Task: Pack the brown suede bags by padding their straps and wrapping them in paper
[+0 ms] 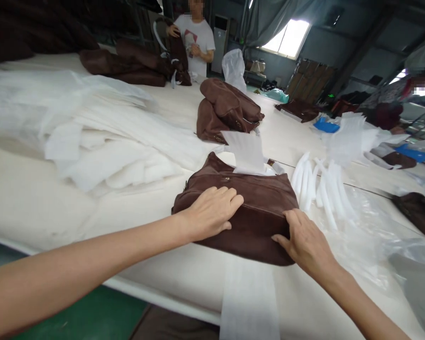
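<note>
A dark brown leather handbag (258,226) lies on the table in front of me, its top facing away. My left hand (214,212) presses on the front of the bag, fingers curled against the leather near a seam, thumb below them. At the bag's right side, my right hand (302,236) grips the edge, with its thumb on the front panel and its fingertips at the side. A white foam sheet (248,151) sticks out past the top of the bag. Under the bag, a white strip (250,297) hangs over the table's near edge.
A pile of white foam sheets (109,146) spreads to the left. More brown bags (230,108) sit behind mine. White curved foam tubes (322,189) and clear plastic (375,236) lie to the right. Across the table (56,212) stands a person (198,42) holding a brown bag.
</note>
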A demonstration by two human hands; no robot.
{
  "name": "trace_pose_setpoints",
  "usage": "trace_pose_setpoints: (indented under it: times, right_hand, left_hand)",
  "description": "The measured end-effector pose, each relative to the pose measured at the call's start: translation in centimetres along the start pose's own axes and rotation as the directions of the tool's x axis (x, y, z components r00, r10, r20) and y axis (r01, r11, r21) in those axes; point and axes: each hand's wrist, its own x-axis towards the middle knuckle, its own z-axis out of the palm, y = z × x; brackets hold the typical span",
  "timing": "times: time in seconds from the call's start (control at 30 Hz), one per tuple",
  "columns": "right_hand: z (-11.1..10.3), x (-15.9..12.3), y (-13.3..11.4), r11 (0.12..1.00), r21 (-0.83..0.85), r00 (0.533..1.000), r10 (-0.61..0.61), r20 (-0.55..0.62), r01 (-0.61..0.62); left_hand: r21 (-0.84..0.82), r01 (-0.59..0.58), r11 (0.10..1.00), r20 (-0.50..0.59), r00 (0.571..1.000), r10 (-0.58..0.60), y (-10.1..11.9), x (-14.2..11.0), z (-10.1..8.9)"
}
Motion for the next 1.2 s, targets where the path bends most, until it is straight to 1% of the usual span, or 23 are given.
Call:
trace_pose_setpoints:
  times: [0.1, 0.2, 0.3, 0.37, 0.47, 0.53, 0.6, 0.67, 0.73, 0.8, 0.87, 0.97, 1.03, 1.1, 1.17, 1.2]
  right_hand:
    - [0.8, 0.0, 0.4, 0.998, -0.025, 0.996, -0.056, -0.063, 0.055]
    - [0.9, -0.7, 0.9, 0.996, 0.002, 0.992, -0.094, -0.08, 0.094]
    - [1.4, -1.3, 1.3, 0.991, 0.046, 0.984, -0.122, -0.127, 0.128]
    - [2.0, -1.6, 1.5, 0.983, 0.089, 0.975, -0.144, -0.167, 0.16]
    - [2.9, -2.2, 1.7, 0.97, 0.138, 0.958, -0.166, -0.232, 0.201]
    - [3.4, -2.5, 1.8, 0.963, 0.131, 0.939, -0.192, -0.284, 0.237]
    - [3.8, -2.9, 2.2, 0.955, 0.125, 0.927, -0.222, -0.302, 0.269]
    - [4.0, -3.3, 2.9, 0.948, 0.183, 0.942, -0.206, -0.266, 0.259]
    - [4.1, -3.8, 3.8, 0.939, 0.266, 0.961, -0.156, -0.228, 0.216]
    - [3.9, -4.2, 4.4, 0.931, 0.328, 0.975, -0.096, -0.199, 0.159]
    - [3.5, -4.5, 4.5, 0.928, 0.363, 0.984, -0.024, -0.174, 0.087]
    - [2.8, -4.5, 3.6, 0.908, 0.419, 0.991, 0.062, -0.119, -0.007]
    - [2.7, -4.3, 3.3, 0.899, 0.438, 0.992, 0.067, -0.109, -0.013]
    - [2.9, -4.3, 3.3, 0.909, 0.417, 0.991, 0.058, -0.124, -0.001]
    - [3.2, -4.7, 3.5, 0.928, 0.371, 0.989, 0.029, -0.142, 0.026]
    - [3.3, -5.0, 3.6, 0.937, 0.345, 0.989, -0.004, -0.149, 0.056]
  left_hand:
    - [0.001, 0.001, 1.0, 0.024, 1.0, -0.001, -1.0, -0.5, -0.1]
    - [0.0, 0.047, 0.999, 0.107, 0.993, -0.047, -2.0, -1.8, -0.5]
    - [0.017, 0.029, 0.999, 0.156, 0.987, -0.031, -2.6, -2.6, -0.4]
    - [0.028, 0.003, 1.0, 0.145, 0.989, -0.007, -3.1, -3.0, -0.1]
    - [0.015, 0.009, 1.0, 0.095, 0.995, -0.01, -4.1, -4.2, 0.5]
    - [-0.009, 0.012, 1.0, 0.045, 0.999, -0.011, -4.7, -5.2, 0.8]
    - [-0.023, 0.002, 1.0, 0.002, 1.0, -0.002, -5.0, -6.1, 1.2]
    - [-0.023, 0.014, 1.0, -0.02, 1.0, -0.015, -5.2, -6.8, 1.4]
    - [-0.037, 0.046, 0.998, -0.032, 0.998, -0.047, -5.2, -7.3, 1.4]
    - [-0.095, 0.078, 0.992, -0.04, 0.996, -0.082, -5.2, -7.6, 1.3]
    - [-0.188, 0.09, 0.978, -0.041, 0.994, -0.1, -5.1, -7.9, 1.3]
    - [-0.309, 0.096, 0.946, -0.06, 0.991, -0.12, -5.6, -8.2, 1.7]
    - [-0.359, 0.091, 0.929, -0.09, 0.987, -0.132, -6.3, -8.3, 2.3]
    - [-0.396, 0.073, 0.915, -0.11, 0.986, -0.126, -6.9, -8.3, 2.8]
    - [-0.422, 0.056, 0.905, -0.111, 0.987, -0.113, -7.1, -8.4, 3.1]
    - [-0.43, 0.065, 0.901, -0.107, 0.987, -0.122, -7.0, -8.5, 3.3]
